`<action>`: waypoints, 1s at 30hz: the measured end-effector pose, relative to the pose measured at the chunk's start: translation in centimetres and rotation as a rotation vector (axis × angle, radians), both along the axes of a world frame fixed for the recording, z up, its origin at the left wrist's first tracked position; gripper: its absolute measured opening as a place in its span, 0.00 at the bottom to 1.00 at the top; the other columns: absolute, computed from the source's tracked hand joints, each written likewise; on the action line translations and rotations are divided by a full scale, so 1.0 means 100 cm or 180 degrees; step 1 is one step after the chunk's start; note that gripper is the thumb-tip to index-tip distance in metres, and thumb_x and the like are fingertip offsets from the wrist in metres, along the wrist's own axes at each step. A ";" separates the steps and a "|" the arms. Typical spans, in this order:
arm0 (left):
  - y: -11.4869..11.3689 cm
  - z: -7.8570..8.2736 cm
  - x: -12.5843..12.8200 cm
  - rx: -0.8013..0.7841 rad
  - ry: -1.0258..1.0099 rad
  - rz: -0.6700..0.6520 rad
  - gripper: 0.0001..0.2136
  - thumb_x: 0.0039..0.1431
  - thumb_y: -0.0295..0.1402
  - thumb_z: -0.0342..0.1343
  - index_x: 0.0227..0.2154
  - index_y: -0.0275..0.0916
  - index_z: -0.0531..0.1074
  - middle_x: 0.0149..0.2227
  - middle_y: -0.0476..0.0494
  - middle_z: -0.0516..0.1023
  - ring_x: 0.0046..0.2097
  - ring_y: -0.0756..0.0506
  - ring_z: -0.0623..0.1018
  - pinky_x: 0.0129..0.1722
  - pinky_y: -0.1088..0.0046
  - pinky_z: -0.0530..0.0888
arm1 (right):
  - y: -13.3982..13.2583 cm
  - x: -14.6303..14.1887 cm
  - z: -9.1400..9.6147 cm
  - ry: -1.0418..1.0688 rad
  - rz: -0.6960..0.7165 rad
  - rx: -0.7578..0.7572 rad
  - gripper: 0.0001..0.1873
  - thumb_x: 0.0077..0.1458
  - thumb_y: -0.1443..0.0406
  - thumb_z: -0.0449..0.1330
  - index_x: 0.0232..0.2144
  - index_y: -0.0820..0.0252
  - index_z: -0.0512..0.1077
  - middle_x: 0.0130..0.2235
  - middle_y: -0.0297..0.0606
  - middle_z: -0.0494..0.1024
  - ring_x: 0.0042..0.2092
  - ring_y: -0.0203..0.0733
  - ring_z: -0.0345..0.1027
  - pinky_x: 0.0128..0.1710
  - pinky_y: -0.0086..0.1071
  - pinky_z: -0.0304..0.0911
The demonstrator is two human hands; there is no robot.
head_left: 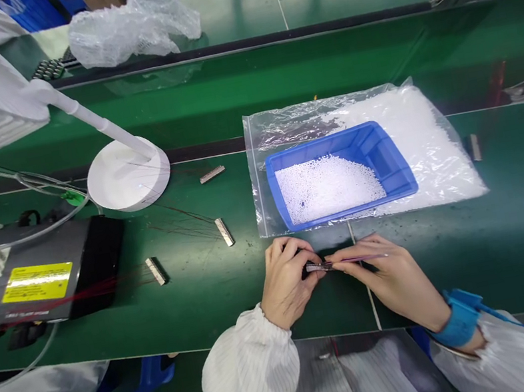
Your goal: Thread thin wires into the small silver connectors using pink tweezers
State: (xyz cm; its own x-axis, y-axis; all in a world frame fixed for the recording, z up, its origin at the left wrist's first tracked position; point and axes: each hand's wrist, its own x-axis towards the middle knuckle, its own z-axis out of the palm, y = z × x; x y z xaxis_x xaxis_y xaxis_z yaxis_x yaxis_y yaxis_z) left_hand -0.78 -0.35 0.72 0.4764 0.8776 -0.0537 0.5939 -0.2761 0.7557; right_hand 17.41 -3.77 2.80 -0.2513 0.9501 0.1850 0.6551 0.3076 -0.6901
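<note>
Close to the front edge of the bench (pixel 199 301), just short of the blue tray (pixel 389 156), the small metal strip (pixel 319 267) lies left-to-right between the hands, equally near both: the left hand (pixel 287 283) has its curled fingers pinching the strip's left end, and the right hand (pixel 398 280) has its fingers pinching the right end, where a thin strand (pixel 360 258) runs along them.

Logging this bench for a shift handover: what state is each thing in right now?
Left hand: closed on the metal piece.
Right hand: pinching the thin ribbon.
Blue bin: open-topped, partly filled with white beads.
Clear bag: lying flat under the bin, holding more beads.
Wrist strap: worn, fastened.
Crumpled bag: lying loose at the back.
</note>
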 end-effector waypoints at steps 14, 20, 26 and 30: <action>0.000 -0.002 0.000 0.0033 0.0004 0.0038 0.05 0.50 0.31 0.65 0.30 0.42 0.74 0.39 0.49 0.75 0.46 0.44 0.68 0.47 0.61 0.63 | -0.001 0.000 0.007 -0.0044 -0.0003 0.0098 0.06 0.58 0.68 0.57 0.38 0.54 0.72 0.38 0.31 0.81 0.35 0.38 0.73 0.36 0.38 0.65; 0.000 -0.002 0.000 0.0019 -0.0006 0.0043 0.05 0.50 0.30 0.65 0.30 0.41 0.74 0.39 0.49 0.74 0.46 0.44 0.68 0.47 0.62 0.63 | -0.001 0.000 0.005 -0.0029 -0.0101 0.0012 0.07 0.58 0.66 0.57 0.39 0.54 0.73 0.38 0.30 0.81 0.36 0.38 0.73 0.36 0.37 0.66; -0.001 -0.004 0.000 0.0112 -0.0051 0.0034 0.07 0.49 0.30 0.65 0.30 0.40 0.73 0.38 0.49 0.74 0.46 0.44 0.68 0.47 0.62 0.63 | 0.001 0.011 0.004 -0.0122 -0.0317 -0.0015 0.07 0.58 0.65 0.57 0.38 0.53 0.74 0.38 0.30 0.80 0.38 0.39 0.73 0.37 0.38 0.67; -0.001 -0.004 0.000 0.0097 -0.0024 0.0025 0.06 0.49 0.30 0.65 0.30 0.41 0.73 0.38 0.49 0.74 0.45 0.43 0.68 0.46 0.62 0.64 | -0.001 0.020 0.004 -0.0212 -0.0506 0.0003 0.07 0.58 0.63 0.57 0.37 0.53 0.75 0.38 0.32 0.80 0.39 0.42 0.73 0.38 0.39 0.68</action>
State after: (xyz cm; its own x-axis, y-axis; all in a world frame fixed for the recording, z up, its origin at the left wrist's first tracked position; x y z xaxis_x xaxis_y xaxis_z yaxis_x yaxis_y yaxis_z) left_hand -0.81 -0.46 0.31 0.4696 0.8826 -0.0233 0.5905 -0.2944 0.7514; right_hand 19.38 -3.86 3.23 -0.1096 0.9787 0.1737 0.7399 0.1970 -0.6433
